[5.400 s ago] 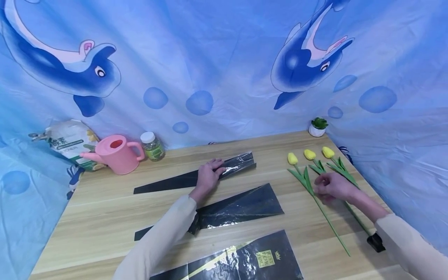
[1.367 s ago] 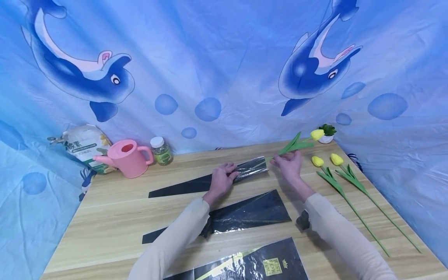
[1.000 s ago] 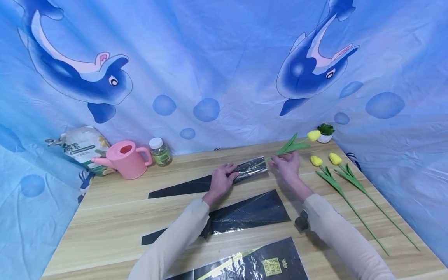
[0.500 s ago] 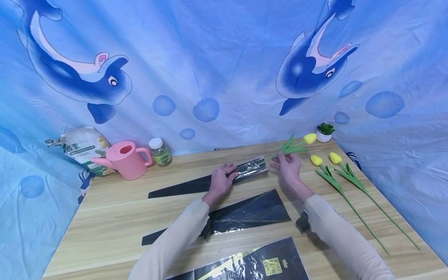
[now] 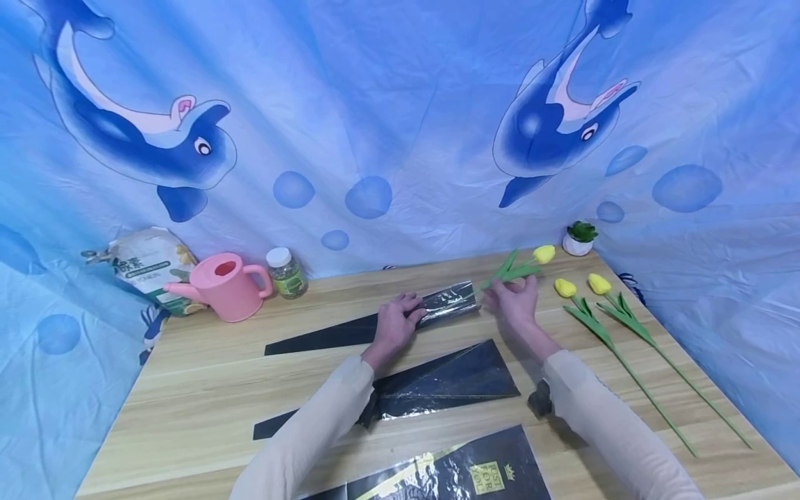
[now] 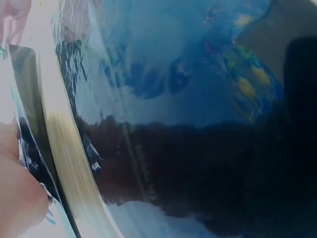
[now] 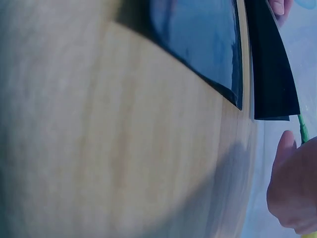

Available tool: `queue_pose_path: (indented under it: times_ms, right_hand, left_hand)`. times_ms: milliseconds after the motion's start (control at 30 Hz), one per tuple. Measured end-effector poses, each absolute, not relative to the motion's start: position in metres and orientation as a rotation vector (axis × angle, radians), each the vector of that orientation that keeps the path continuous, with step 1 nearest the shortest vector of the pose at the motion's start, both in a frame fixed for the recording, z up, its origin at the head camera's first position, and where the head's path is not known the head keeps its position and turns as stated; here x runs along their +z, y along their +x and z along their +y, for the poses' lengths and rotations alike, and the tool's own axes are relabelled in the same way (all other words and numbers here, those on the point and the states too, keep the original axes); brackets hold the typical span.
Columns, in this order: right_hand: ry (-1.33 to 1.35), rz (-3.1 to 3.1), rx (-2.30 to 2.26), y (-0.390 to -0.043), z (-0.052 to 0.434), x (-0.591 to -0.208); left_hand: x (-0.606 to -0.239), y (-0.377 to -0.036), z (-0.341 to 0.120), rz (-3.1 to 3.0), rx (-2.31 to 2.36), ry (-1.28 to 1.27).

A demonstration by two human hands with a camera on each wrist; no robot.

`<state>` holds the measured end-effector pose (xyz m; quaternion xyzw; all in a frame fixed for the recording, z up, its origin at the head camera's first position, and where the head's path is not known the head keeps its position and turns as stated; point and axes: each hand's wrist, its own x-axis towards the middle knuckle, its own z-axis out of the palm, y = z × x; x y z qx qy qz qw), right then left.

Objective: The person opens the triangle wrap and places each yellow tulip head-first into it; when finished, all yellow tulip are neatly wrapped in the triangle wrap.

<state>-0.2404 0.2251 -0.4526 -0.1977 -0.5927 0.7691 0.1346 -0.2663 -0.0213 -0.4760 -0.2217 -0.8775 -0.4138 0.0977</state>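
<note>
My left hand (image 5: 397,323) grips the farthest black flower sleeve (image 5: 331,335) near its wide end, thumb and fingers across it. That end is clear, shiny film and faces right. My right hand (image 5: 515,302) pinches a yellow tulip (image 5: 544,254) by its stem just below the green leaves. The stem enters the sleeve's open mouth and shows through the film. In the right wrist view, a bit of green stem (image 7: 303,129) bridges the sleeve's edge and my hand. In the left wrist view, the middle sleeve (image 6: 188,163) fills most of the picture.
Two more yellow tulips (image 5: 598,283) lie at the right of the wooden table (image 5: 206,396). A printed black sleeve (image 5: 450,465) lies nearest me. Along the back stand a white bag (image 5: 146,267), pink watering can (image 5: 221,288), lidded jar (image 5: 287,273) and small potted plant (image 5: 578,239).
My right hand has picked up the leftmost tulip and brought it to the sleeve. Over the last second its bloom has slid left and down, the stem deeper in. My left hand stays put.
</note>
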Motion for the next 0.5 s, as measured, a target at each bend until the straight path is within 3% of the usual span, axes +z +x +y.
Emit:
queue_pose_path:
  times_ms: [500]
  right_hand:
    - [-0.591, -1.764, 2.151, -0.2401, 0.2316, -0.4553]
  left_hand:
    - [-0.4744, -0.2636, -0.0213, -2.609, -1.24, -0.656]
